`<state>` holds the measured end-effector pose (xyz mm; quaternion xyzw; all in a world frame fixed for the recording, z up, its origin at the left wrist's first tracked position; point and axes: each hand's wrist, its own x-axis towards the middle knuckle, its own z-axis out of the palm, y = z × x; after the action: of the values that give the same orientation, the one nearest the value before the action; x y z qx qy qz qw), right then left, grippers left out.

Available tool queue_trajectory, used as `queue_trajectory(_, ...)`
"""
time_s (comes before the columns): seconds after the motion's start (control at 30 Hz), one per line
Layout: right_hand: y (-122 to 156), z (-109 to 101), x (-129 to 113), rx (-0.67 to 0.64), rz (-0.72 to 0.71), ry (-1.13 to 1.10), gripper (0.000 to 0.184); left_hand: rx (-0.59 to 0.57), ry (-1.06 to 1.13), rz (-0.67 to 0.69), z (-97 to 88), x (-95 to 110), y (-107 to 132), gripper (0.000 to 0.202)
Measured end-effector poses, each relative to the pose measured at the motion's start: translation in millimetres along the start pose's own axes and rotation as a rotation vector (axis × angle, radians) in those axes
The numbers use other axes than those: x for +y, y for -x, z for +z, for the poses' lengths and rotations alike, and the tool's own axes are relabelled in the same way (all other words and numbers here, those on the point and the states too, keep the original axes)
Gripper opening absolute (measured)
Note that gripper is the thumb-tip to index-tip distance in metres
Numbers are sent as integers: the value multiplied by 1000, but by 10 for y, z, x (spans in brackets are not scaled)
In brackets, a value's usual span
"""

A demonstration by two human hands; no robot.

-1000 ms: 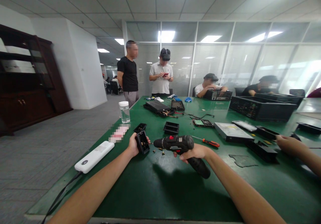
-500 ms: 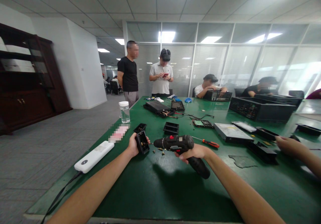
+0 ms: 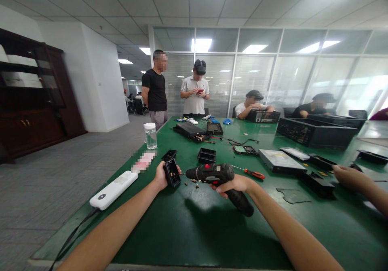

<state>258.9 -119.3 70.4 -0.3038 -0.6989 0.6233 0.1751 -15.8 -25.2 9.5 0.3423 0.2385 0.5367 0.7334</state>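
My left hand [image 3: 161, 176] grips a small black plastic box [image 3: 172, 173], tilted so its open side faces right, with brass-coloured bits inside. My right hand [image 3: 233, 186] is wrapped round the handle of a black cordless drill [image 3: 212, 173] with red details. The drill points left, and its bit reaches to the box's open side; whether the tip touches a screw is too small to tell. Several small brass-coloured pieces [image 3: 196, 185] lie on the green table below the drill. Behind the box lies another black box [image 3: 169, 154], and a black two-compartment tray [image 3: 207, 155] sits beyond the drill.
A screwdriver [image 3: 254, 174] lies right of the drill. At left are a white power strip [image 3: 114, 190] and a clear jar [image 3: 150, 136]. A silver disc drive [image 3: 281, 160] rests at right, near a co-worker's hand [image 3: 351, 178]. Other people are beyond the table [image 3: 182, 238].
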Motion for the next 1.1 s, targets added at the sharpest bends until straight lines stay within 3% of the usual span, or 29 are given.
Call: queue_trajectory(1.1,0,37,-40,36,12,-37,30,14,16,-18,-11,4,-9,43)
